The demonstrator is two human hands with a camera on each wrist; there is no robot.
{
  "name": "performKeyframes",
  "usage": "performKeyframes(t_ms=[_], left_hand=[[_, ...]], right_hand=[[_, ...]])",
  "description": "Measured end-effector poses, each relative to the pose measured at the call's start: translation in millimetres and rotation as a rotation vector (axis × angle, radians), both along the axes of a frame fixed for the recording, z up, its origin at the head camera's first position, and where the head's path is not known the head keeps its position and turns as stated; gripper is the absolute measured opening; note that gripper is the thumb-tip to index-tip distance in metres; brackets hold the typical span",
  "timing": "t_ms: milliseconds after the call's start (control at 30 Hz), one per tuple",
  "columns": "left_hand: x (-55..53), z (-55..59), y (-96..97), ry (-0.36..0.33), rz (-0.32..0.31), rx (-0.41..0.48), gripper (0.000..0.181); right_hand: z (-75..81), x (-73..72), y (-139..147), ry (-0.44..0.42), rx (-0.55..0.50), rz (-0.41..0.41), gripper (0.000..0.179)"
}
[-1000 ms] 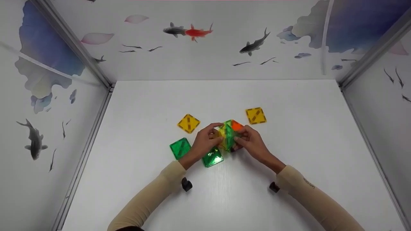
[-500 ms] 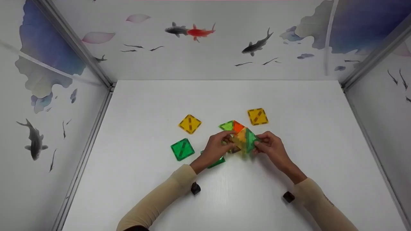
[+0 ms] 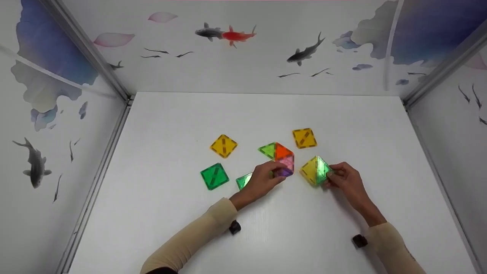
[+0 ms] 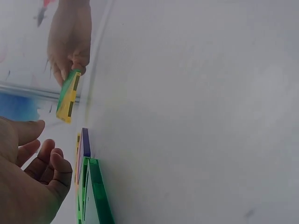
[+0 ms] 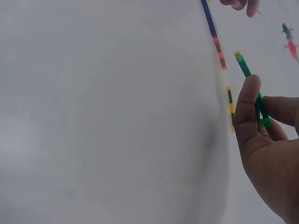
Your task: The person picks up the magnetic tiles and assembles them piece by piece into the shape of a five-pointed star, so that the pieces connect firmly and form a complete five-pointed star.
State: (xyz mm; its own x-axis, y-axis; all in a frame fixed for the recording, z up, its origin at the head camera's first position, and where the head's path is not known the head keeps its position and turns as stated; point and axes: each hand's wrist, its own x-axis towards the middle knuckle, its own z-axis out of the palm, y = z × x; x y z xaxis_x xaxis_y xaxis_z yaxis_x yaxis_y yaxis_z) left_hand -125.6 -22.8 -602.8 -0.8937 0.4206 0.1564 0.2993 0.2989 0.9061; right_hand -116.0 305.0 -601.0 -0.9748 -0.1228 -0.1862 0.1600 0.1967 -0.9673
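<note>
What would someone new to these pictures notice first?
Probably the yellow-and-green piece, pinched by the right hand above the white table, right of centre in the head view. Next, the arc of bright triangles near the middle, with the left hand at its near end. Beyond, the red fish stands out on the pale back wall.

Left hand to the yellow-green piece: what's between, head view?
In the head view, the purple tile by the left hand, then a strip of bare table up to the yellow-green piece.
</note>
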Motion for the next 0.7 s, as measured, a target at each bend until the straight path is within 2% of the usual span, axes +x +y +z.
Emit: performKeyframes(t_ms=[167,333,533,700], left_hand=[[1.7,-2.1,-7.1,0.007,0.029,-0.005,0.032],[2.9,-2.0,-19.7,0.038,0.093,-0.028,0.030],[-1.6,-4.1,-35.8,0.052,0.140,-0.064,0.028],[-3.6,-5.7,-46.2,0.045,0.151,-0.067,0.029]], right_hand=[[-3.3,0.1,10.0,0.011,0.022,0.005,0.039],[-5.8,-3.0,15.7,-0.002,0.071,0.005,0.040],[-3.9,-7.1,19.3,0.014,0.198,-0.007,0.038],[-2.0,-8.7,18.8,0.024,0.280,-0.005,0.038]])
